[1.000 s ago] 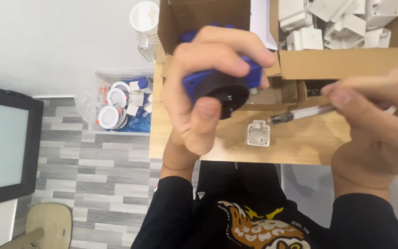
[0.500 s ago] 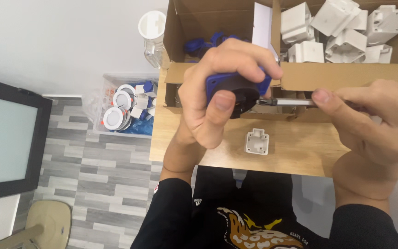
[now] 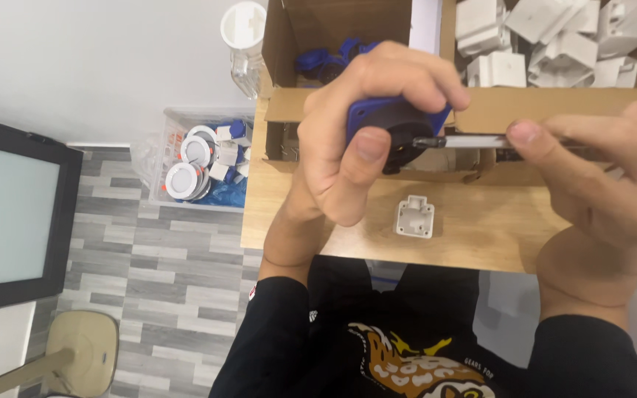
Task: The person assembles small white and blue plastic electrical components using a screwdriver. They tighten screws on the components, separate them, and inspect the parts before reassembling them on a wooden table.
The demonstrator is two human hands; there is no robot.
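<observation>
The wooden table (image 3: pixel 473 236) stands over a grey plank floor (image 3: pixel 149 273), carrying open cardboard boxes (image 3: pixel 554 92) of white and blue parts. Above it, the left hand (image 3: pixel 355 140) is clenched around a blue round connector (image 3: pixel 396 121), and the right hand (image 3: pixel 599 184) pinches a screwdriver (image 3: pixel 466 141), tip seated in the connector's face. Fastening appears under way, not finished; one white housing (image 3: pixel 415 217) lies untouched on the table.

Single head-worn view, straight down and close over the wooden table (image 3: pixel 473 236) and floor (image 3: pixel 156 273).
</observation>
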